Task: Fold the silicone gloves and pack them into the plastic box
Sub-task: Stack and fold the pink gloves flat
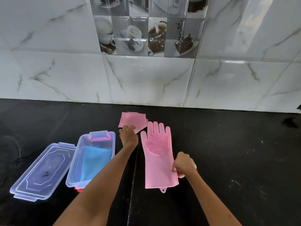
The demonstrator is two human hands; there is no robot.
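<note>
On the table (pixel 228 144), the box lid (pixel 40 172) lies farthest left, with the plastic box (pixel 76 160) just beside it on its right. A folded glove (pixel 96 162) lies inside the box. Right of the box, a glove (pixel 156 157) lies flat, fingers toward the wall (pixel 146 79). Behind it and slightly left sits another folded glove (pixel 132 119), near the wall.

Left hand (pixel 128 136) covers near corner of folded pink glove (pixel 132 119). Left forearm hides plastic box (pixel 96 136) near-right corner, part of blue glove (pixel 95 162). Both arms cut off at bottom edge.
</note>
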